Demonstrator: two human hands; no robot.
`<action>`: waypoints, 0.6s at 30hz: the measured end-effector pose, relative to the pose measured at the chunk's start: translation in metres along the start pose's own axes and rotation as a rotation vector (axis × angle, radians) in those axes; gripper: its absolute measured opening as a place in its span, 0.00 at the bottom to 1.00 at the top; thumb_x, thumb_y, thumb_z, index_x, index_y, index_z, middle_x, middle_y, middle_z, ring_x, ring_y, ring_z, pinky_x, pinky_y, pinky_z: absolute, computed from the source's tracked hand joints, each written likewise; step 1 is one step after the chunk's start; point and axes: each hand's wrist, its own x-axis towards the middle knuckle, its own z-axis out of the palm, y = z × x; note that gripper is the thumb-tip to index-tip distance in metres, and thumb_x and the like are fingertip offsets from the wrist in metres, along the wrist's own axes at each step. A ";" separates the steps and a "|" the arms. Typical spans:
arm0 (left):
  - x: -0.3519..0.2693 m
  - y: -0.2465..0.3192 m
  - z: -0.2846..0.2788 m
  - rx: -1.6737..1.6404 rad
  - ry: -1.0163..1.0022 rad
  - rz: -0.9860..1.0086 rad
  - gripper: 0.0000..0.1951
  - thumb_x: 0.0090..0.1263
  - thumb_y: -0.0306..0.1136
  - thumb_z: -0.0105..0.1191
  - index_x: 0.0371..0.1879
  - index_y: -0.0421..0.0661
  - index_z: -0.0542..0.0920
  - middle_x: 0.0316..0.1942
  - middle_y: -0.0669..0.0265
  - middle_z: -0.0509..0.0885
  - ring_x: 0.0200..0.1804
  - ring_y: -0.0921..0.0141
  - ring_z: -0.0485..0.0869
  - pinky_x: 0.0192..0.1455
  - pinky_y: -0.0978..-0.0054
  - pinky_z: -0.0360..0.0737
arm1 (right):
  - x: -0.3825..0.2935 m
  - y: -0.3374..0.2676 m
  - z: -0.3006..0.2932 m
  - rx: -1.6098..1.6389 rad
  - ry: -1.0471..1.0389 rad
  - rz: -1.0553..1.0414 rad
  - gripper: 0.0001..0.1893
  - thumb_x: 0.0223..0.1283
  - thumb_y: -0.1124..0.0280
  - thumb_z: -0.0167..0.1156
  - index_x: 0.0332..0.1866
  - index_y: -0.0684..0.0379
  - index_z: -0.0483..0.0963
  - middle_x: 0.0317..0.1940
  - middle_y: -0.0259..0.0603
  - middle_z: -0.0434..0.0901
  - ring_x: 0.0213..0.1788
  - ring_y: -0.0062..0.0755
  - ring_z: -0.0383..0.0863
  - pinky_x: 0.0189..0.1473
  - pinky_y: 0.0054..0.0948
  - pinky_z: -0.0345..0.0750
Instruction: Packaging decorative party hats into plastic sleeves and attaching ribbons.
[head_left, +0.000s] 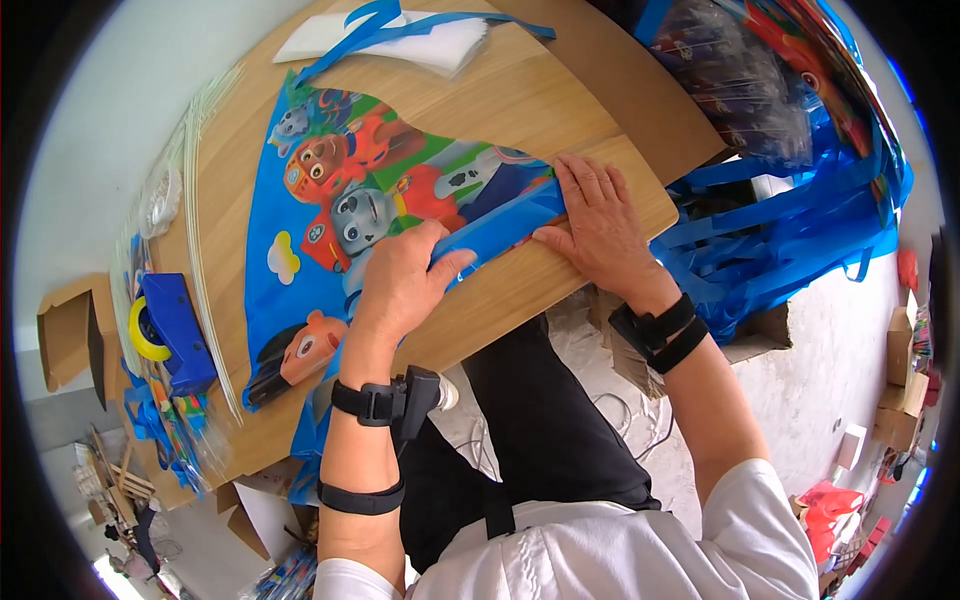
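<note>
A blue plastic sheet printed with cartoon dogs (375, 206), perhaps a kite, lies over the wooden table (525, 97). Its near edge is folded over into a blue strip. My left hand (401, 281) rests on this fold, thumb stretched along it; whether its fingers pinch the sheet is hidden. At the strip's right end, my right hand (592, 217) presses with its fingertips on the sheet, its thumb at the table's near edge. Part of the sheet hangs over the edge below my left forearm. A blue ribbon (337, 52) runs from the sheet's far tip.
Thin pale rods (196, 247) lie left of the sheet, beside a blue tape dispenser (178, 330) with yellow tape. White folded material (390, 41) lies at the far side. Blue ribbons and printed sheets (787, 217) hang at the right. A cardboard box (79, 326) stands at far left.
</note>
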 end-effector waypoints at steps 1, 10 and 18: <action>-0.003 0.002 -0.001 -0.003 0.001 -0.001 0.12 0.64 0.33 0.62 0.40 0.38 0.80 0.30 0.55 0.83 0.33 0.59 0.82 0.39 0.67 0.76 | 0.000 -0.001 0.000 -0.016 -0.003 0.000 0.43 0.61 0.41 0.56 0.70 0.66 0.60 0.67 0.49 0.64 0.72 0.45 0.60 0.74 0.48 0.52; -0.032 -0.036 -0.023 -0.339 -0.010 -0.011 0.16 0.58 0.24 0.63 0.46 0.37 0.81 0.37 0.56 0.85 0.41 0.62 0.85 0.48 0.69 0.79 | 0.000 -0.008 0.005 -0.004 -0.055 0.026 0.48 0.59 0.36 0.53 0.72 0.68 0.55 0.71 0.52 0.60 0.75 0.48 0.54 0.75 0.51 0.47; -0.065 -0.084 -0.079 -0.784 -0.079 -0.239 0.15 0.60 0.29 0.67 0.42 0.34 0.81 0.31 0.67 0.84 0.33 0.78 0.83 0.38 0.83 0.78 | -0.001 -0.005 0.005 -0.035 -0.076 0.027 0.48 0.59 0.39 0.56 0.73 0.67 0.54 0.72 0.52 0.57 0.76 0.48 0.53 0.76 0.50 0.46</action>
